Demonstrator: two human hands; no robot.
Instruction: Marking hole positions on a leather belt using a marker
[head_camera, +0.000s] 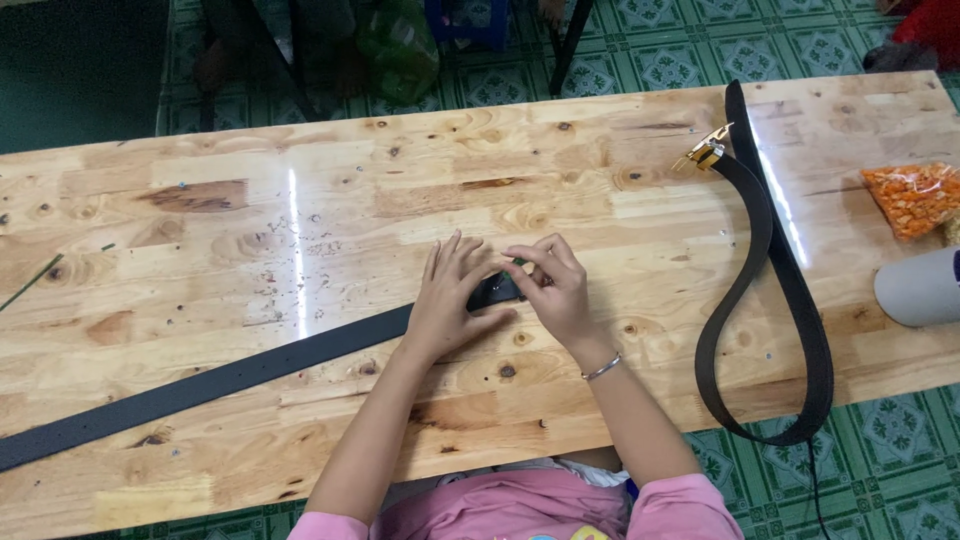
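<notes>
A long black belt strap (220, 380) lies flat across the wooden table (330, 200), running from the lower left edge up to the middle. My left hand (450, 295) presses down on the strap's right end, fingers spread. My right hand (555, 285), with a thin silver bracelet at the wrist, pinches the tip of the strap (497, 291) between thumb and fingers. What sits at that tip is hidden by my fingers.
A second black belt (775, 270) with a gold buckle (706, 152) lies looped at the right, hanging over the near edge. A clear bag of orange bits (915, 195) and a grey cylinder (920, 287) sit at the far right. Small dark specks dot the tabletop's middle.
</notes>
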